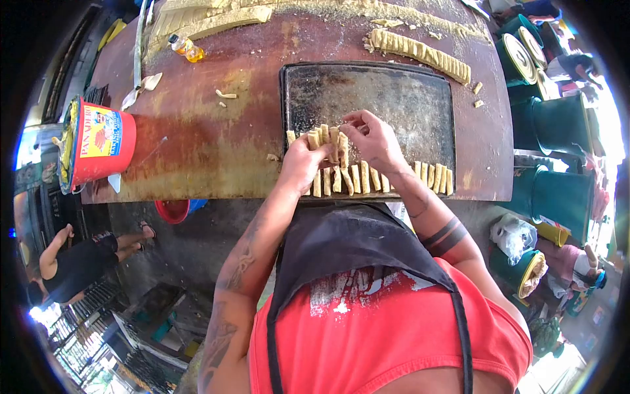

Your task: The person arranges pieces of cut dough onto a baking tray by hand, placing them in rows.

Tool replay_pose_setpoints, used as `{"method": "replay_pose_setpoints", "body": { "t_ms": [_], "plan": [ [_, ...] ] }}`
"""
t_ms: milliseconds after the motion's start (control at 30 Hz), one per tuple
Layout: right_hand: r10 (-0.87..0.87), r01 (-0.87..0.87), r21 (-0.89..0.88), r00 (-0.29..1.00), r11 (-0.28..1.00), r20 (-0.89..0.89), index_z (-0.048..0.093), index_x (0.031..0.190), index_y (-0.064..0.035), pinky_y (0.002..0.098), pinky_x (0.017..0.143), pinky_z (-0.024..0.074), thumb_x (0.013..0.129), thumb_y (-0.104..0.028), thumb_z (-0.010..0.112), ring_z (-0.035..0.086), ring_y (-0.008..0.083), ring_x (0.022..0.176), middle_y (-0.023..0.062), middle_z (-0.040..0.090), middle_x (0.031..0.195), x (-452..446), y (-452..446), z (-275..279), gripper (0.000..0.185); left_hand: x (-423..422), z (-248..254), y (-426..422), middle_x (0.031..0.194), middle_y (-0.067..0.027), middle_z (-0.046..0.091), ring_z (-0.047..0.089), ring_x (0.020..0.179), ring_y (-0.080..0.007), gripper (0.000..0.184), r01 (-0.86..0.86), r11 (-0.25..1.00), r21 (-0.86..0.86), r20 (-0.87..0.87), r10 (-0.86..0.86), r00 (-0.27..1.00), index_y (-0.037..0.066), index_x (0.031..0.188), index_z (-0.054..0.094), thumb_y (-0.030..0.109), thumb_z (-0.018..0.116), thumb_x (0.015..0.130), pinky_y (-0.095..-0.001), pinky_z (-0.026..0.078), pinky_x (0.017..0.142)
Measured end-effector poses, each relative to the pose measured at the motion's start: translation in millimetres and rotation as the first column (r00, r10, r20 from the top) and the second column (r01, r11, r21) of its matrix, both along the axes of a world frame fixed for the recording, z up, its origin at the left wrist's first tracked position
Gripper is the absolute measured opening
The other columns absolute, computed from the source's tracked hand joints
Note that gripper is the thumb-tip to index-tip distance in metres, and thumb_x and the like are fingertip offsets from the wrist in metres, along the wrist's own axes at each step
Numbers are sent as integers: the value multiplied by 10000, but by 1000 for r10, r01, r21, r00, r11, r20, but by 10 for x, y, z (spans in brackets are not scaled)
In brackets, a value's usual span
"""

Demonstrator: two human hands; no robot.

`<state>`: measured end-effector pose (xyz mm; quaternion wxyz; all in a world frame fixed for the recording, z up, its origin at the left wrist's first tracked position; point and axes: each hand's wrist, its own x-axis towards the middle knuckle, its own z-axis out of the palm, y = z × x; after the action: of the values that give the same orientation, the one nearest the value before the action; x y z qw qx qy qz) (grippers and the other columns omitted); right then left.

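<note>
While dough sticks [334, 146] were gripped by the left hand [304, 160], fingers curled, above the tray [367, 92], whether anything was pinched by the bent-fingered right hand [377, 143] beside it could not be told; more sticks [355, 178] were lined along the tray's near edge.

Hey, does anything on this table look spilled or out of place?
Slightly: small dough scraps lie loose on the table left of the tray, apart from the dough sticks lined along its near edge.
</note>
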<state>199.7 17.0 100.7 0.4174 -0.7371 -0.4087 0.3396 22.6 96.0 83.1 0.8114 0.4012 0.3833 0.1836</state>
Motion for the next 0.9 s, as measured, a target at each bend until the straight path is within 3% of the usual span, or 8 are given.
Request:
{"method": "replay_pose_setpoints", "body": {
  "t_ms": [133, 233, 400, 533, 600, 700, 800, 900],
  "plan": [
    [82, -85, -49, 994, 995, -75, 706, 1172, -54, 342, 790, 549, 902, -201, 749, 673, 177, 849, 109, 725, 922, 84, -70, -15, 311, 102, 59, -36, 1027, -61, 729, 727, 867, -174, 240, 133, 982, 136, -124, -116, 985, 13, 1178, 644, 115, 717, 975, -325, 620, 758],
    [81, -77, -121, 996, 990, 29, 707, 1144, -56, 390, 791, 551, 882, -182, 747, 694, 274, 847, 122, 723, 917, 105, -105, -57, 294, 67, -49, -28, 1058, -68, 725, 727, 888, -177, 217, 83, 961, 265, -190, -33, 981, 12, 1187, 638, 90, 678, 988, -322, 621, 763],
    [-27, -22, 147, 946, 989, 324, 711, 1178, -57, 409, 817, 556, 884, -179, 745, 695, 323, 848, 136, 721, 926, 84, -142, -49, 320, 109, 17, -39, 1111, -91, 711, 724, 950, -195, 216, 13, 1000, 8, -11, -13, 1000, 7, 1222, 616, 12, 566, 1012, -356, 642, 796],
    [91, -89, 21, 978, 996, -187, 704, 1232, -66, 356, 820, 561, 898, -188, 754, 701, 226, 877, 130, 727, 951, 139, -110, 74, 360, 230, -27, -80, 1102, -105, 716, 727, 930, -185, 207, 174, 974, 143, -49, -168, 985, 3, 1217, 606, 63, 618, 1019, -342, 645, 783],
    [47, -46, -54, 999, 997, 8, 700, 1211, -55, 341, 816, 560, 902, -194, 747, 698, 205, 877, 120, 725, 946, 205, -158, 121, 341, 241, -129, -77, 1096, -113, 718, 738, 936, -203, 202, 256, 926, 279, -182, -211, 960, 6, 1214, 600, 43, 607, 1015, -335, 644, 770],
    [47, -43, -85, 998, 995, 47, 700, 1173, -42, 349, 817, 560, 899, -187, 732, 699, 221, 868, 127, 719, 931, 292, -223, -49, 312, 208, -238, -99, 1108, -123, 714, 748, 962, -234, 204, 109, 984, 142, -134, -89, 987, 6, 1218, 591, 28, 586, 1015, -353, 643, 780],
    [76, -126, 110, 923, 986, 377, 699, 1177, -30, 350, 819, 562, 893, -201, 736, 700, 221, 868, 135, 714, 922, 279, -242, -211, 334, 218, -96, -111, 1128, -136, 710, 751, 993, -263, 215, 57, 998, 9, -32, -57, 998, 4, 1232, 582, 23, 567, 1018, -382, 644, 802],
    [-12, 13, -21, 998, 1000, 62, 704, 1176, -26, 346, 825, 569, 904, -217, 742, 718, 220, 895, 136, 740, 972, 320, -236, -42, 335, 319, -34, -162, 1152, -130, 706, 747, 1005, -268, 209, 96, 995, -3, 15, -96, 995, 14, 1231, 580, 51, 578, 1025, -402, 644, 829]
  ]
}}
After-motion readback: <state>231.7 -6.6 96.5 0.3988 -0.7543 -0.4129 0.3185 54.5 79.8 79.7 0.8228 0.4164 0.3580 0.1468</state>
